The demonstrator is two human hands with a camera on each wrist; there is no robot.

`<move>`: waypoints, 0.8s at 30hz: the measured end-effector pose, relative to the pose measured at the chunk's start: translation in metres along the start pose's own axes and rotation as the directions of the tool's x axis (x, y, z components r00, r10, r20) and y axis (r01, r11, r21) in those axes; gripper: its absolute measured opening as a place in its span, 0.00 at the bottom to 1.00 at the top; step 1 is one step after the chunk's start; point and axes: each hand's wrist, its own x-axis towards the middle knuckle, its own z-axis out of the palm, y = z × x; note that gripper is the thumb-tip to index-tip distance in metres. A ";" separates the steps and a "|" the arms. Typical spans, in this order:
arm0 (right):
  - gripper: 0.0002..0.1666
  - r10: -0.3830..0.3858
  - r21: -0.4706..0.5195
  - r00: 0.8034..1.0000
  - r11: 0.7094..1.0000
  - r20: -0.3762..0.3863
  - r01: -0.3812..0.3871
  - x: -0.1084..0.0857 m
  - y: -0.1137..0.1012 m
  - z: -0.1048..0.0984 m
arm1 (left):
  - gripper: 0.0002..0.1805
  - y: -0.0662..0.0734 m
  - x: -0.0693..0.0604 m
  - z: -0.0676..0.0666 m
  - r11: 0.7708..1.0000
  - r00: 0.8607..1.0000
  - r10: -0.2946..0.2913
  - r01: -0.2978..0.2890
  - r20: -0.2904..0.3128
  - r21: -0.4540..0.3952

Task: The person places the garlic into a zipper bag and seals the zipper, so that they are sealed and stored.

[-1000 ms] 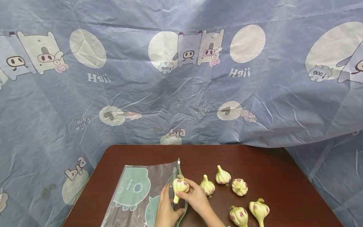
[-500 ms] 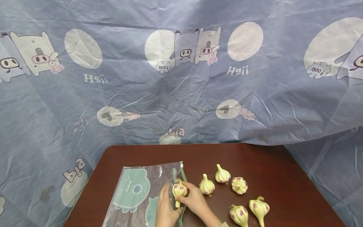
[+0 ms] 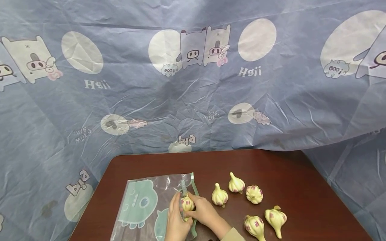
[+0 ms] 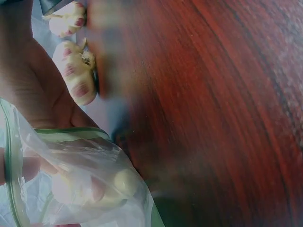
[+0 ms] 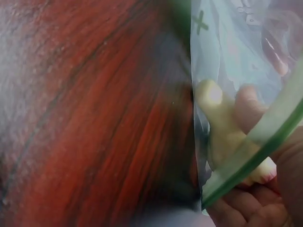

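A clear zip bag [image 3: 169,182] with green cartoon prints lies on the table, its green-edged mouth to the right. My right hand [image 3: 203,211] pinches a garlic bulb [image 3: 187,203] between thumb and fingers at that mouth. In the right wrist view the bulb's stem [image 5: 215,106] and my thumb tip show behind the clear film, inside the bag. My left hand [image 3: 177,219] holds the bag's opening, its thumb and fingers around the edge beside the bulb. Through the film in the left wrist view, the garlic bulb [image 4: 113,189] looks blurred.
Several garlic bulbs lie on the dark red table [image 3: 144,164] to the right: one bulb [image 3: 219,195] nearest my right hand, another [image 3: 236,184] behind it, a third [image 3: 254,194] beside that, and more [image 3: 275,219] near the front. A printed blue cloth [image 3: 193,93] hangs behind.
My right hand has moved slightly left with the garlic bulb, which now sits deeper in the bag's mouth. The bag's upper corner has shifted, and the head view has tilted a little.
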 end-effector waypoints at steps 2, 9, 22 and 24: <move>0.52 -0.005 0.000 1.000 1.000 -0.004 0.005 0.000 0.001 0.000 | 0.51 0.000 0.000 0.000 1.000 1.000 -0.005 0.005 0.007 -0.001; 0.48 -0.011 0.075 0.996 0.997 -0.091 0.018 -0.004 0.003 -0.003 | 0.51 0.000 0.000 -0.001 1.000 0.999 -0.012 0.012 0.043 -0.012; 0.36 -0.019 0.137 0.975 0.989 -0.220 0.050 -0.024 -0.004 -0.030 | 0.49 0.001 -0.002 -0.002 0.999 0.998 0.007 -0.005 0.058 -0.040; 0.33 -0.006 0.171 0.972 0.984 -0.234 0.047 -0.030 -0.004 -0.037 | 0.49 0.001 -0.002 -0.002 0.999 0.998 0.008 -0.006 0.056 -0.038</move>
